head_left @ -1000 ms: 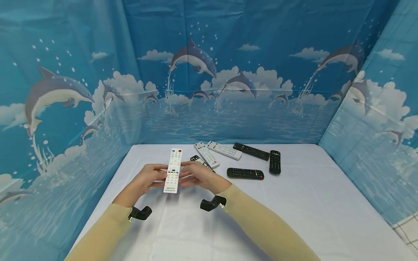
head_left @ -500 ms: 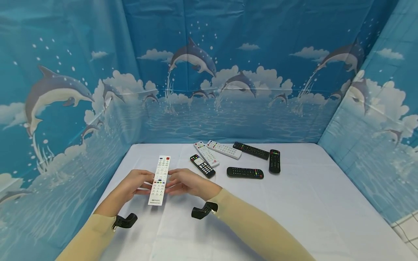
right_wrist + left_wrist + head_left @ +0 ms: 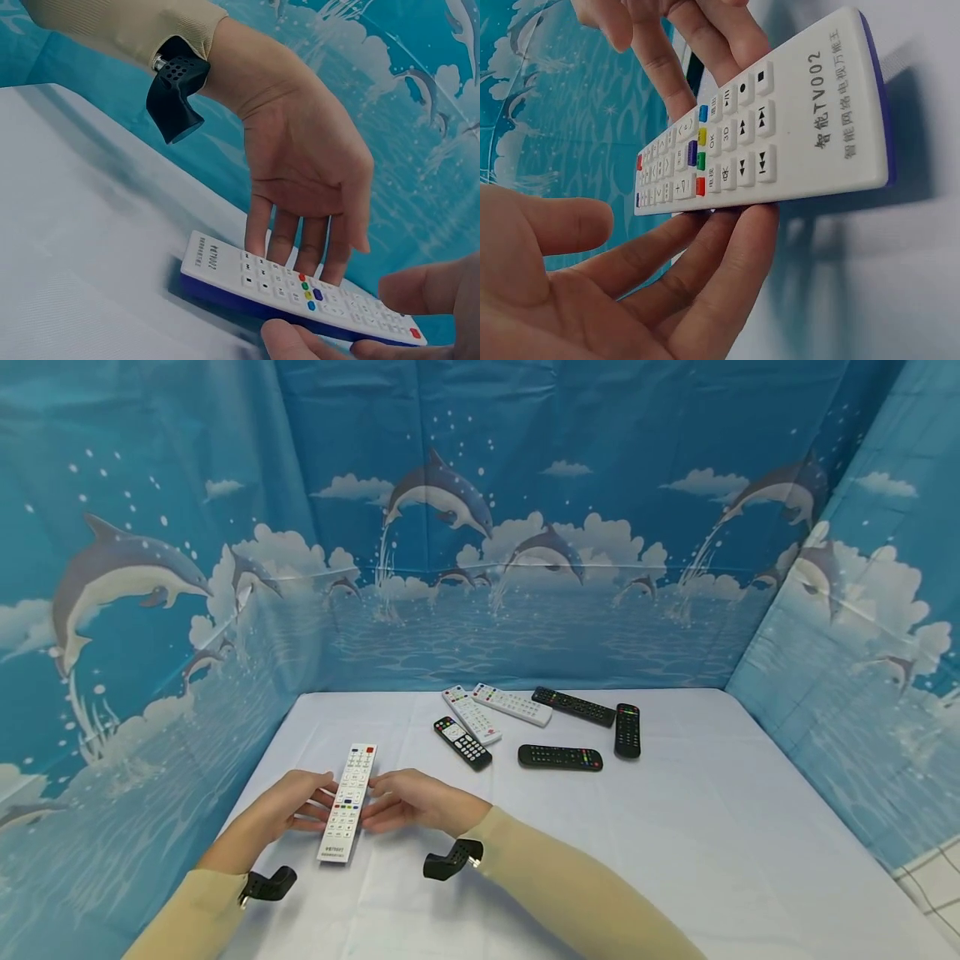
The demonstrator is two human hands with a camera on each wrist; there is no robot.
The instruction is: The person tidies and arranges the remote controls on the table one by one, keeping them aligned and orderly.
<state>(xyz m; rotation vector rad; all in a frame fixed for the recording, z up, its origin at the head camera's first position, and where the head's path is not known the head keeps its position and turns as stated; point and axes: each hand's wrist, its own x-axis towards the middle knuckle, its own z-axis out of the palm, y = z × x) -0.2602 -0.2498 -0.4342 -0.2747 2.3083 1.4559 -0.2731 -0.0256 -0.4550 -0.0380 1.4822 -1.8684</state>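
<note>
A white remote control (image 3: 347, 803) with a blue underside lies lengthwise between both hands, low over the white table. Its shadow shows beneath it in the left wrist view. My left hand (image 3: 291, 806) has its fairly straight fingers against one long edge, the thumb standing apart from the buttons (image 3: 570, 225). From the other side, the relaxed fingers of my right hand (image 3: 412, 802) touch the blue edge, and its thumb (image 3: 420, 289) is raised clear of the top face. Parts of the fingers are hidden under the remote.
Farther back lie a black remote with white buttons (image 3: 462, 743), two white remotes (image 3: 471, 714) (image 3: 513, 704) and several black remotes, among them one at the right (image 3: 627, 731) and one in front (image 3: 559, 757). A blue dolphin-print curtain (image 3: 480, 635) borders the table.
Both hands have carried the white remote left and toward the person, and lower. The small black remote, earlier partly covered by the right hand, now shows in full.
</note>
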